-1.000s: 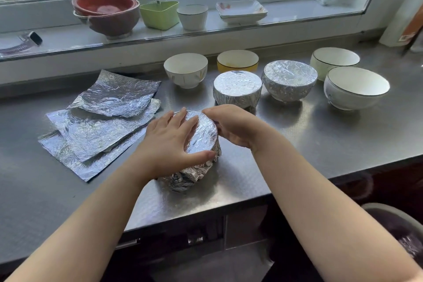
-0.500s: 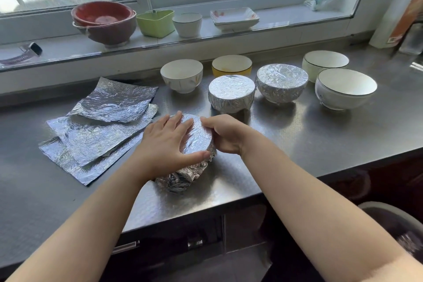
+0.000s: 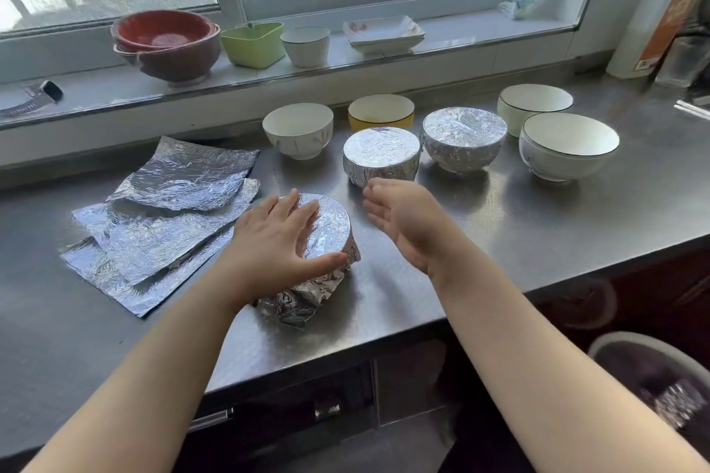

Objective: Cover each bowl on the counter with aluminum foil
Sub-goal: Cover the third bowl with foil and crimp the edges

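A foil-wrapped bowl (image 3: 330, 227) sits near the counter's front edge, its foil crumpled loosely at the near side. My left hand (image 3: 276, 246) lies flat on its top, fingers spread and thumb along the near rim. My right hand (image 3: 403, 219) hovers just right of it, fingers straight, touching nothing. Two more foil-covered bowls (image 3: 380, 155) (image 3: 463, 136) stand behind. Uncovered bowls are a white one (image 3: 297, 131), a yellow one (image 3: 380, 111), and two white ones at the right (image 3: 534, 104) (image 3: 568, 150). Loose foil sheets (image 3: 161, 227) lie stacked to the left.
The steel counter (image 3: 499, 242) runs across the view. The window sill holds stacked red bowls (image 3: 165, 44), a green container (image 3: 253, 42), a white cup (image 3: 305, 44) and a square dish (image 3: 382, 33). A bin (image 3: 653, 376) with crumpled foil stands at the lower right.
My right hand has let go of the wrapped bowl's far side and lifted off to the right, fingers now straight. My left hand stays pressed on the foil top.
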